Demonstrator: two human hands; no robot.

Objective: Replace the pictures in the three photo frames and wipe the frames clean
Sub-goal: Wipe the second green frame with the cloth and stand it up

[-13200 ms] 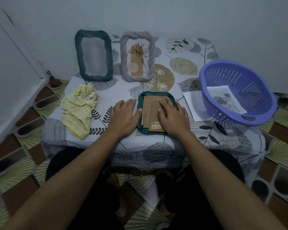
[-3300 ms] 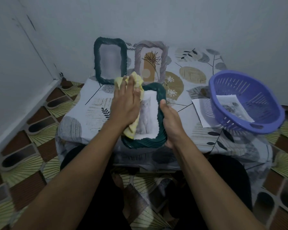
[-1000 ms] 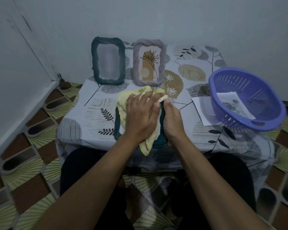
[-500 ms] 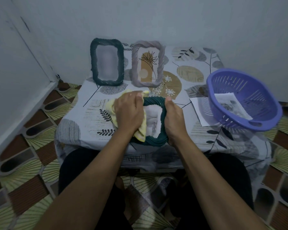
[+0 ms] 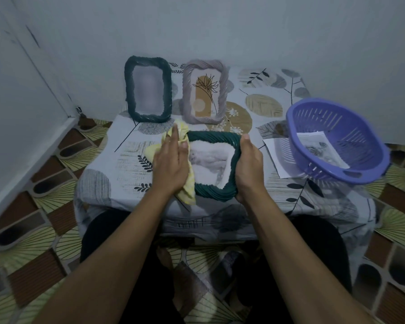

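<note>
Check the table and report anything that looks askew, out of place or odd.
The purple basket sits tilted at the right edge of the table, partly on a loose sheet of paper, and seems to overhang it. Nothing else stands out.

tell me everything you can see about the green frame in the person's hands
The dark green frame has a thick, round-cornered rim that looks like twisted rope, around a pale picture, seemingly a white cat. It faces up over the near part of the table; whether it rests there cannot be told. The right hand grips its right edge, fingers curled round the rim. The left hand presses a yellow cloth against its left side, hiding that edge.
</note>
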